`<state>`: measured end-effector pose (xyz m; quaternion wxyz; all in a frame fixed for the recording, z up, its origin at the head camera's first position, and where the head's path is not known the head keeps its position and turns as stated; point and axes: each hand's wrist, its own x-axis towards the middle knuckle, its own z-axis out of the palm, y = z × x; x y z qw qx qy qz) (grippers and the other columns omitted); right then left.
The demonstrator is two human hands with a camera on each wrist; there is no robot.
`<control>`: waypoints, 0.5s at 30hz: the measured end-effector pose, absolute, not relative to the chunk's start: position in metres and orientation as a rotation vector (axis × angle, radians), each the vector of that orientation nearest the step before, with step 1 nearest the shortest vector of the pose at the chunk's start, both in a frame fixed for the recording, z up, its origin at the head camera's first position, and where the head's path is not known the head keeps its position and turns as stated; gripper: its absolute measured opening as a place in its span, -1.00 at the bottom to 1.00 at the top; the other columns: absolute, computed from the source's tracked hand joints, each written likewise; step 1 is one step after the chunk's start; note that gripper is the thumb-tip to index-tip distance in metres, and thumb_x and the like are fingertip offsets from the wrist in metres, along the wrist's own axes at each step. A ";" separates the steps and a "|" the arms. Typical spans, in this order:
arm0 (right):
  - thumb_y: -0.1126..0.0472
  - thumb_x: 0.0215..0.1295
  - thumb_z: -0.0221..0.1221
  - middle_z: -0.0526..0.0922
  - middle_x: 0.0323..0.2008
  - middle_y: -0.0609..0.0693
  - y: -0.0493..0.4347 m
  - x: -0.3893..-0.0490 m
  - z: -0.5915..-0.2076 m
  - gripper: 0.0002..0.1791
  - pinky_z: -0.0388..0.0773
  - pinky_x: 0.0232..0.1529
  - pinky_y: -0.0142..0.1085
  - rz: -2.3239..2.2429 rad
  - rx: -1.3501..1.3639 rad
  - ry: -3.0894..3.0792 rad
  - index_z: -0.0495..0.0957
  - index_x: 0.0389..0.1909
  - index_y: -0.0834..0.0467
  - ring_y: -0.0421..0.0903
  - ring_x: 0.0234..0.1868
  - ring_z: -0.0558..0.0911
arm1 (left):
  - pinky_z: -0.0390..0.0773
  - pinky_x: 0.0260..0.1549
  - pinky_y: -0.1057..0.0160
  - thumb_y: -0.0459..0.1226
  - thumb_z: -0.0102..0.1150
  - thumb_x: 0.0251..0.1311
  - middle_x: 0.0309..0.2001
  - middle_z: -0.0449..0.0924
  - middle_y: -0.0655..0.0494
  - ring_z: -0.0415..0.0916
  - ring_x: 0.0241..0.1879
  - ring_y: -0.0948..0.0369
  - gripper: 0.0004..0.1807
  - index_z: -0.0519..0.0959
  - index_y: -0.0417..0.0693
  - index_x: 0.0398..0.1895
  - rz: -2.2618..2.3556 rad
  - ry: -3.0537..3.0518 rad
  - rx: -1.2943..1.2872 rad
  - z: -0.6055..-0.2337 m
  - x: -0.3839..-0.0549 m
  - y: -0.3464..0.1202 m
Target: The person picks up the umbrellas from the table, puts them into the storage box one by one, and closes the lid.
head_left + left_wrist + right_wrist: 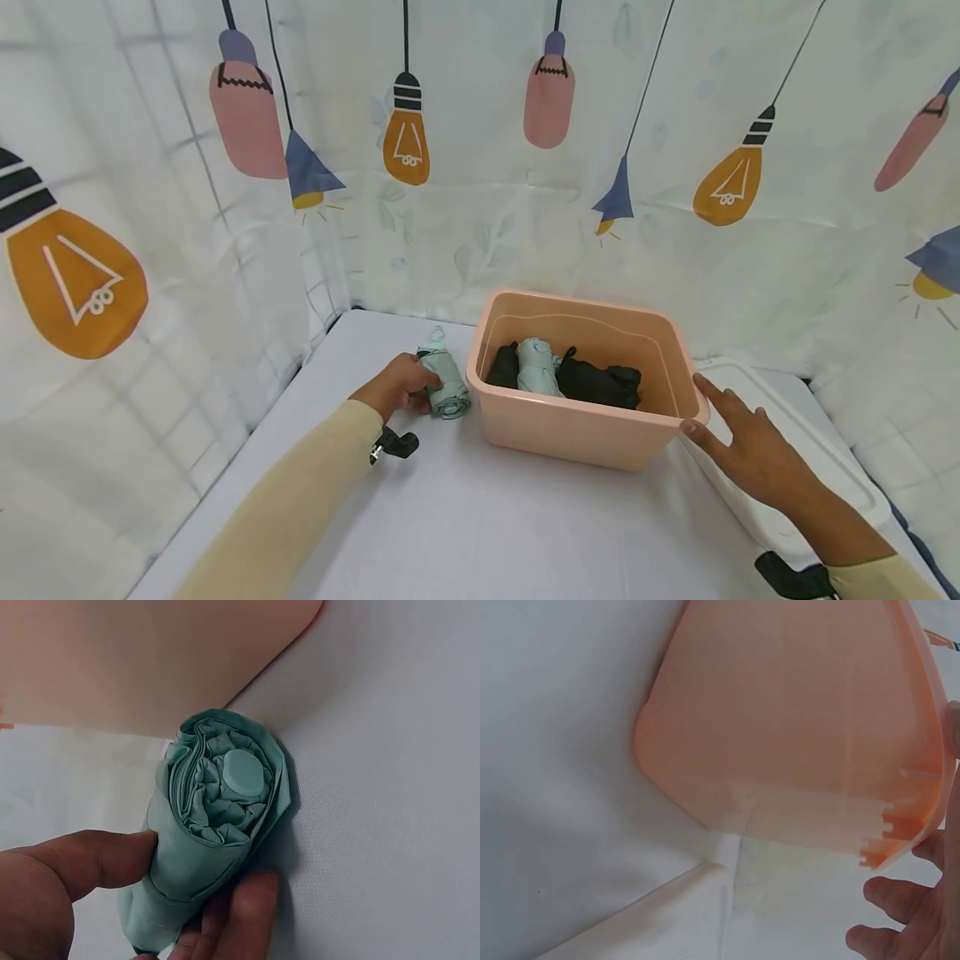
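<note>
left hand (pixel 405 386) grasping rolled green umbrella (pixel 450 387) on worktop (pixel 525 525), just left of pink bin (pixel 562 432). right hand (pixel 761 450) holding nothing, fingers extended, touching bin's right rim. more rolled umbrellas (pixel 537 367) inside.

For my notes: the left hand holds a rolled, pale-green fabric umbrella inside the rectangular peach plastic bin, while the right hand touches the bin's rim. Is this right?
Not quite: the umbrella is outside the bin, beside it, as the head view shows. The left hand holds it; the right hand touches the rim.
</note>
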<state>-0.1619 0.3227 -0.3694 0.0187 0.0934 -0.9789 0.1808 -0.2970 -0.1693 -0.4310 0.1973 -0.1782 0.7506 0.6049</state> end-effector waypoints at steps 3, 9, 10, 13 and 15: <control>-0.29 0.53 0.00 0.10 0.43 0.60 0.322 -0.162 -0.370 -0.11 0.01 0.19 0.59 0.564 0.284 -3.046 -0.14 0.68 -0.04 0.79 0.28 0.10 | 0.69 -0.13 -0.05 -0.53 0.24 0.24 0.37 0.25 -0.40 0.45 0.17 -0.18 0.02 -0.16 -0.20 0.64 1.735 2.046 -0.492 -0.435 -0.298 -0.173; -0.31 0.53 0.00 0.11 0.43 0.59 0.322 -0.162 -0.370 -0.10 0.00 0.21 0.57 0.554 0.276 -3.050 -0.13 0.68 -0.05 0.78 0.29 0.11 | 0.68 -0.11 -0.05 -0.56 0.23 0.20 0.38 0.23 -0.37 0.44 0.20 -0.20 0.11 -0.24 -0.06 0.67 1.769 1.960 -0.471 -0.440 -0.300 -0.180; -0.31 0.53 0.00 0.10 0.43 0.59 0.322 -0.162 -0.370 -0.10 0.00 0.22 0.57 0.552 0.275 -3.051 -0.14 0.68 -0.05 0.78 0.29 0.10 | 0.68 -0.12 -0.05 -0.55 0.24 0.20 0.37 0.25 -0.36 0.45 0.19 -0.20 0.12 -0.24 -0.04 0.67 1.762 1.957 -0.467 -0.440 -0.300 -0.181; -0.30 0.53 0.00 0.10 0.43 0.60 0.322 -0.162 -0.369 -0.10 -0.04 0.26 0.55 0.558 0.281 -3.046 -0.13 0.68 -0.04 0.77 0.29 0.12 | 0.69 -0.14 -0.08 -0.55 0.26 0.18 0.36 0.28 -0.38 0.46 0.17 -0.20 0.15 -0.27 0.01 0.67 1.754 1.948 -0.463 -0.439 -0.299 -0.185; -0.29 0.53 0.00 0.11 0.43 0.60 0.322 -0.162 -0.369 -0.10 -0.07 0.28 0.53 0.562 0.290 -3.037 -0.13 0.67 -0.03 0.76 0.29 0.13 | 0.68 -0.14 -0.10 -0.55 0.25 0.18 0.35 0.29 -0.39 0.46 0.15 -0.21 0.16 -0.27 0.03 0.67 1.748 1.944 -0.450 -0.437 -0.298 -0.187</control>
